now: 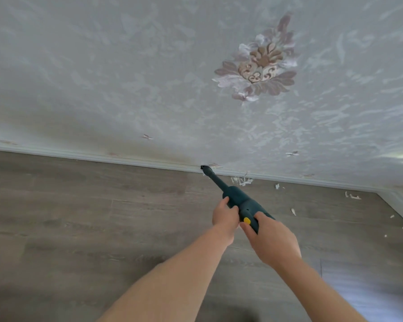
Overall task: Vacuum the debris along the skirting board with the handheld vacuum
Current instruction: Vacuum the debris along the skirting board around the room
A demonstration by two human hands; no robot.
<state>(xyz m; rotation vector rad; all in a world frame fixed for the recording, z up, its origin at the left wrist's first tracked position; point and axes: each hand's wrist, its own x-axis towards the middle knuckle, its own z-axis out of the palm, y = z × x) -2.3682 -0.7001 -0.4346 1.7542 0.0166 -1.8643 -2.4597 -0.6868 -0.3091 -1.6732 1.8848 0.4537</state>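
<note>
Item, one handheld vacuum (239,201), dark teal with one yellow button (247,220): right hand (271,240) wraps its fingers around the rear grip and left hand (225,217) curls its fingers on the barrel just ahead, two hands in all. Its nozzle (205,169) touches the one skirting board (102,156), so suction is judged under way. Debris (241,181), about seven white scraps or clusters, lies right of the nozzle; next move calls for sweeping rightward along the board.
</note>
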